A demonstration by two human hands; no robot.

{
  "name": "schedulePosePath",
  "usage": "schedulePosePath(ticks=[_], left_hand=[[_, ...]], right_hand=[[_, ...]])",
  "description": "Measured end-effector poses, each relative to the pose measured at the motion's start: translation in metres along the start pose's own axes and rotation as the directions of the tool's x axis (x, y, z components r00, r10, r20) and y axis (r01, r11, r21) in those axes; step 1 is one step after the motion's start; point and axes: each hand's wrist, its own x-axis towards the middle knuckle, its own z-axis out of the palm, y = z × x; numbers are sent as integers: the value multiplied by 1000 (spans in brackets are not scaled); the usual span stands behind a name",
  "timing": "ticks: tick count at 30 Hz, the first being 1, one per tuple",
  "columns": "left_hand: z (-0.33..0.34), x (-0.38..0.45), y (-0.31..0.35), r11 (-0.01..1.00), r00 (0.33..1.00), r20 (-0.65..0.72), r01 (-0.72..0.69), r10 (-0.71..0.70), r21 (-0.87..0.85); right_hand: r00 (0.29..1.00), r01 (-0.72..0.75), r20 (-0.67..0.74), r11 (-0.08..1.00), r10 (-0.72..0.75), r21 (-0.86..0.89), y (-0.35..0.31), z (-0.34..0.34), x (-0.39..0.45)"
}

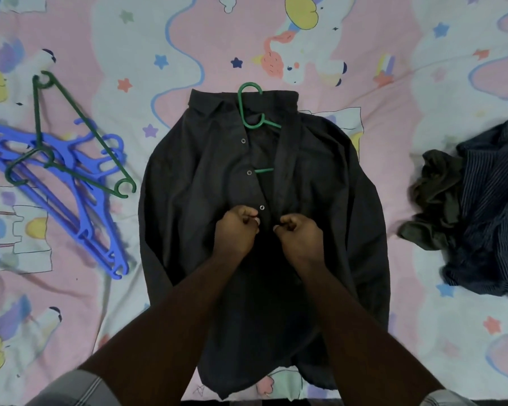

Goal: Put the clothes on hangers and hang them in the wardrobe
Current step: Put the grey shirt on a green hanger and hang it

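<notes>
A dark shirt (194, 177) lies flat on the bed, collar away from me, front partly open. A green hanger (248, 105) sits inside it, its hook poking out past the collar and a piece of its bar showing in the open front. My left hand (236, 230) pinches the left front edge just below a snap button. My right hand (301, 234) pinches the right front edge opposite it. The two hands are close together at mid-chest of the shirt.
Spare hangers lie on the left: a green hanger (71, 118) across several blue hangers (79, 200). A pile of clothes sits at the right, a striped dark garment (493, 206) and an olive garment (434, 200). The patterned bedsheet (335, 54) covers everything.
</notes>
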Motion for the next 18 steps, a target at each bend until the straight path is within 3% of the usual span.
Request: schedulePosePath(ticks=[7, 14, 18], left_hand=[[10, 13, 16, 1000, 998, -52, -27, 26, -14], [11, 21, 20, 997, 999, -42, 19, -15, 81], [10, 22, 21, 995, 998, -61, 38, -33, 88]], right_hand=[[994, 48, -98, 999, -46, 20, -12, -8, 17], [995, -84, 57, 990, 77, 118, -26, 2, 32], [995, -81, 74, 992, 73, 99, -24, 9, 28]])
